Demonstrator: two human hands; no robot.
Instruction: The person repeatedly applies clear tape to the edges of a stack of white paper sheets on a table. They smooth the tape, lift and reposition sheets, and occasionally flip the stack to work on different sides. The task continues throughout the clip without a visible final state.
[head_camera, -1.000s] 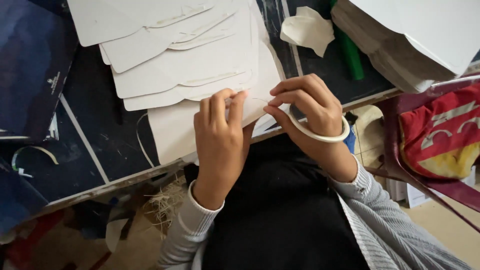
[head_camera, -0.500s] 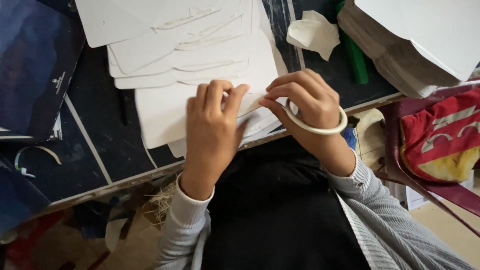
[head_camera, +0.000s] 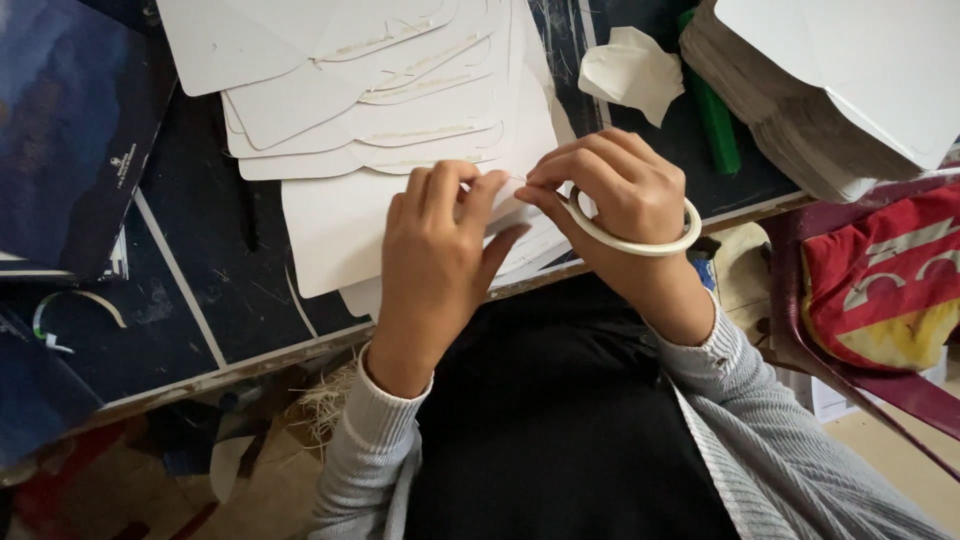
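A white card sheet (head_camera: 330, 230) lies at the near edge of the dark table (head_camera: 200, 310). My left hand (head_camera: 435, 255) rests on it, fingers curled over its right edge and thumb stretched out alongside. My right hand (head_camera: 615, 190) meets the left fingertips and pinches a thin pale strip at that edge. A cream ring of tape (head_camera: 640, 242) hangs around my right hand like a bracelet. Behind the sheet, several more white cards (head_camera: 370, 90) are fanned out, each with a pale strip along its curved edge.
A crumpled white paper (head_camera: 630, 70) and a green stick-like object (head_camera: 715, 120) lie at the back right. A thick stack of white cards (head_camera: 830, 90) fills the far right. A dark blue board (head_camera: 70, 120) lies at left. A red bag (head_camera: 880, 290) sits on a chair at right.
My hands have drawn together over the sheet's right edge. My right fingertips now pinch at the spot where my left fingers hold the card.
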